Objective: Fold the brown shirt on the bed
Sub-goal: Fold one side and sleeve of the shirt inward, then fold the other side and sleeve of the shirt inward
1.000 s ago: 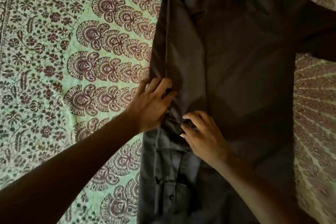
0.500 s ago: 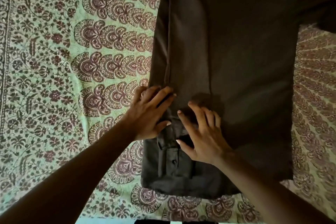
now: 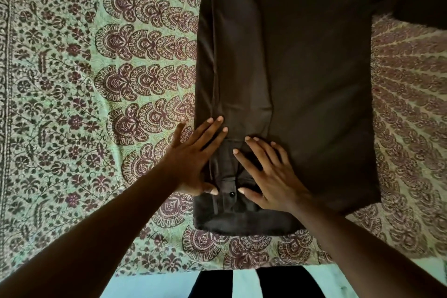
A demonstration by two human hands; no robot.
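Observation:
The brown shirt (image 3: 302, 75) lies flat on the bed, back side up, running away from me. Its left side is folded inward, and the left sleeve lies along that fold with its buttoned cuff (image 3: 228, 191) near the hem. My left hand (image 3: 193, 162) rests flat with straight fingers on the shirt's left edge beside the cuff. My right hand (image 3: 263, 174) presses flat, fingers spread, on the sleeve just right of the cuff. The right sleeve (image 3: 416, 0) sticks out unfolded at the top right.
A green bedspread (image 3: 96, 104) with maroon paisley and floral print covers the bed all around the shirt. The bed's near edge (image 3: 169, 271) runs along the bottom, with my dark trouser legs (image 3: 256, 283) and pale floor below it.
The view has pulled back, so the hem and bed edge now show. Both hands slid down the folded sleeve toward the cuff and flattened out; the right hand's fingers went from curled to spread.

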